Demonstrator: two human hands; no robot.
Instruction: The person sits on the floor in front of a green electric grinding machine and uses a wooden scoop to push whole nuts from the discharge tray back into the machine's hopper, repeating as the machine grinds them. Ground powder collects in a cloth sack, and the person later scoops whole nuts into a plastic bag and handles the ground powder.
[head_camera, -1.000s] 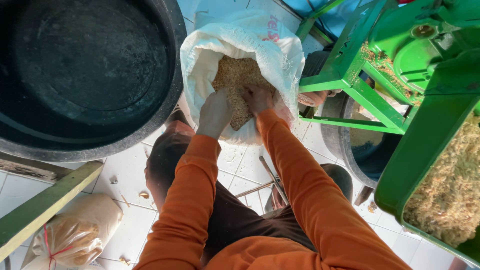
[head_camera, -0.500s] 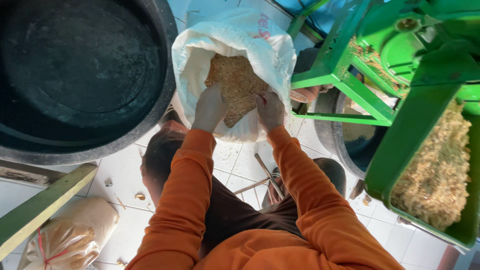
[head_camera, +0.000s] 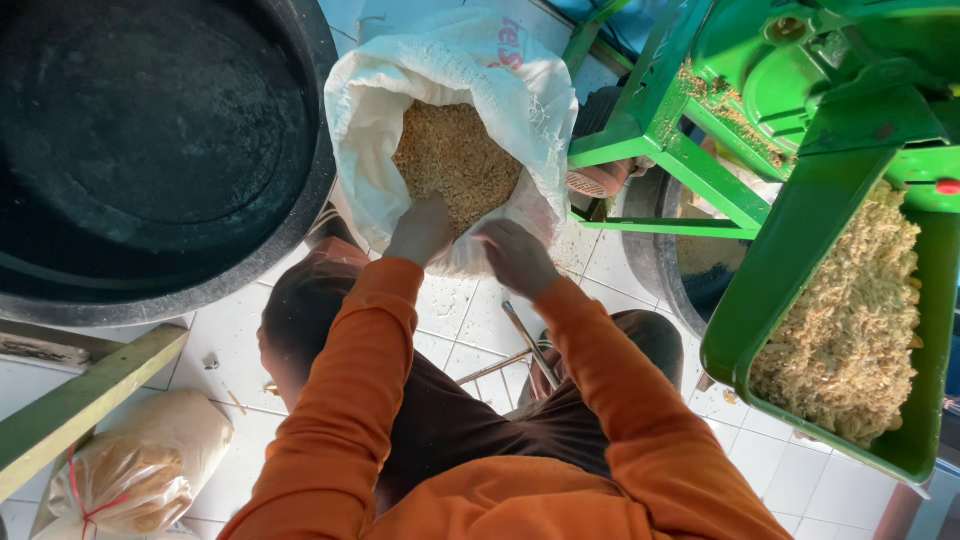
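Head view: both hands, left (head_camera: 420, 230) and right (head_camera: 515, 257), grip the white sack's (head_camera: 450, 75) near rim.

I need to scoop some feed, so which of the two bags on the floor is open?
The big white woven sack that both hands grip at its rim; its mouth shows tan granules. The small clear bag at lower left is tied shut with red string.

Small feed-milling workshop: green grinding machine (head_camera: 800, 110), grain sack (head_camera: 450, 110), big black tub (head_camera: 150, 150), tiled floor (head_camera: 460, 320).
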